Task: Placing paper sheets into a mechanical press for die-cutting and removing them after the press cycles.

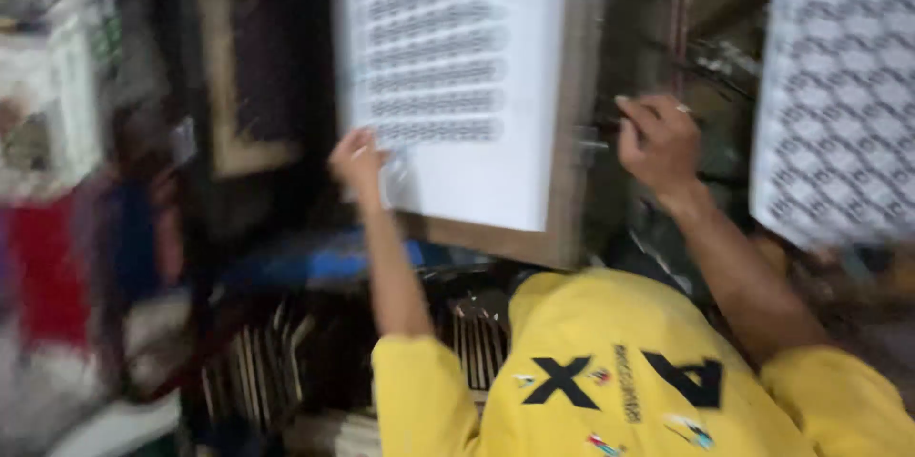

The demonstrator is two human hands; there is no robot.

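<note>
We see a flat wooden frame (570,133), upper centre of frame, holding a smooth white sheet (477,85) w/ rows of dark printed shapes. Left hand (357,160) rests at the sheet's lower left edge, fingers curled on it; grip unclear, too blurred. Right hand (658,142), centre right, fingers closed round a small dark part by the frame's side. Patterned sheet (839,85) hangs upper right.

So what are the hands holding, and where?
The left hand pinches the white printed sheet at its lower left corner. The right hand grips something at the wooden frame's right edge; too blurred.
</note>
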